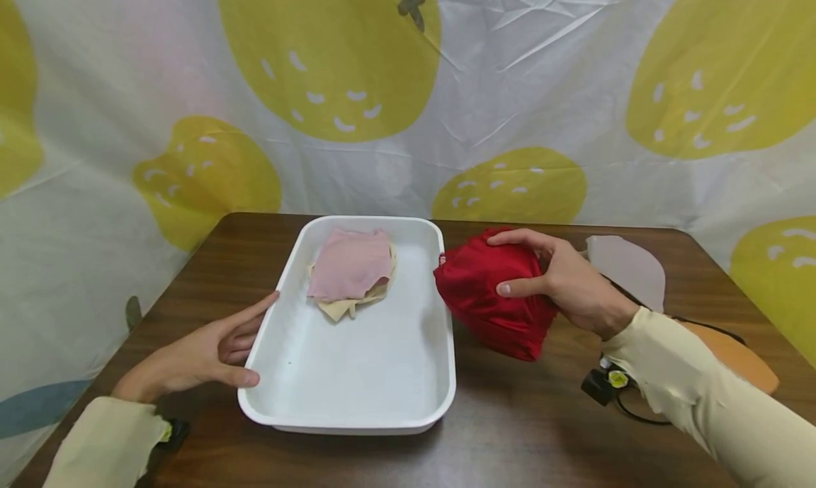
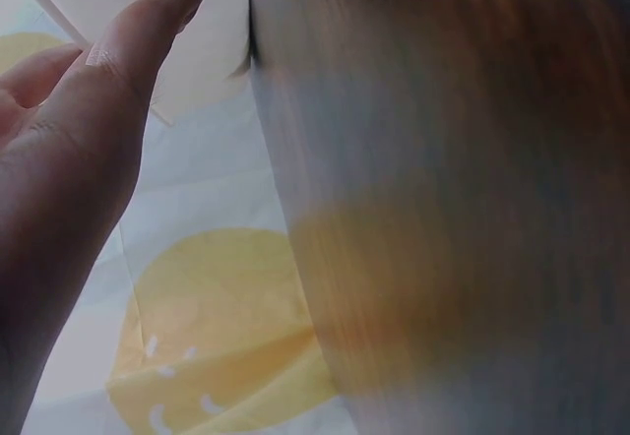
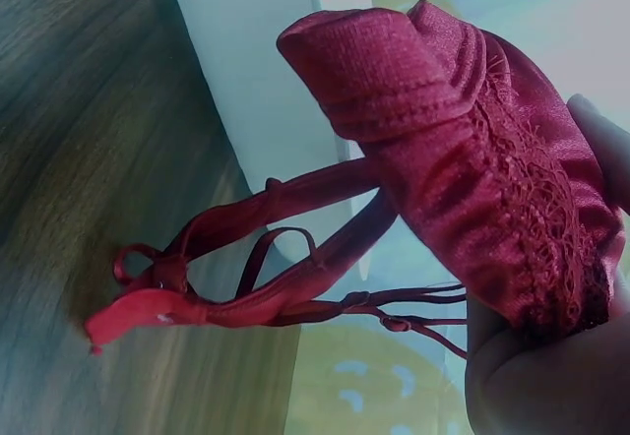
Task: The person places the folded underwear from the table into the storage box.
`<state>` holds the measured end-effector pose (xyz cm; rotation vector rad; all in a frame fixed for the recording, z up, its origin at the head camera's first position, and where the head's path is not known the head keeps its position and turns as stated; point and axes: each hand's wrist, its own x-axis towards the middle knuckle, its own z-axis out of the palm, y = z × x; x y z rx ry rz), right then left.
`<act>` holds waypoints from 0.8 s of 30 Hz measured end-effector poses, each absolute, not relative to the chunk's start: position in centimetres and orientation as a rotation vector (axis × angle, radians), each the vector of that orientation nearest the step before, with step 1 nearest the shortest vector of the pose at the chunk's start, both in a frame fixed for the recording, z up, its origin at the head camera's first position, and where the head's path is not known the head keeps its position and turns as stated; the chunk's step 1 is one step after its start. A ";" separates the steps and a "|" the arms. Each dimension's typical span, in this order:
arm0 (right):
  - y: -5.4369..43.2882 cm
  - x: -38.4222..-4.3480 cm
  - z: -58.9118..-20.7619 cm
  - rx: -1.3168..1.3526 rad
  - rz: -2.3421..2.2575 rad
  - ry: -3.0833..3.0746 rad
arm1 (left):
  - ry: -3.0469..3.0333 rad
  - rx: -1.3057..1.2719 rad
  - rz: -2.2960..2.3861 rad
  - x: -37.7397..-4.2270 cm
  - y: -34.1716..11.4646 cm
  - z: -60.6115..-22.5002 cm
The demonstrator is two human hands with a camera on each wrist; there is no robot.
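My right hand grips a folded red bra beside the right wall of a white tray. In the right wrist view, shiny fabric and a lace band show on the bra. Its straps hang from it over the brown table. On the tray's left side rests my left hand, index fingertip and thumb at the rim, fingers fairly straight. Inside the tray, toward the back, a pink cloth piece lies on a beige one. The left wrist view shows the thumb extended.
On the brown table, a pale rounded flat piece and an orange rounded piece lie at the right, partly behind my right arm. A fruit-print curtain hangs right behind the table.
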<state>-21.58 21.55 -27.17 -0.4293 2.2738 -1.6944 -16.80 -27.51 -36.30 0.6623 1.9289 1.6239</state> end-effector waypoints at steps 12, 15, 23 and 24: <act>20.1 -22.6 -27.3 -0.460 -1.759 2.171 | 1.888 0.695 1.645 -16.9 -27.5 -36.4; 19.5 -23.0 -27.4 -0.460 -1.790 2.137 | 1.887 0.695 1.643 -16.9 -27.5 -36.4; 17.7 -24.1 -27.8 -0.460 -1.847 2.105 | 1.921 0.682 1.625 -16.9 -27.6 -36.4; 17.4 -24.2 -27.9 -0.464 -1.858 2.094 | 1.927 0.680 1.623 -16.9 -27.6 -36.4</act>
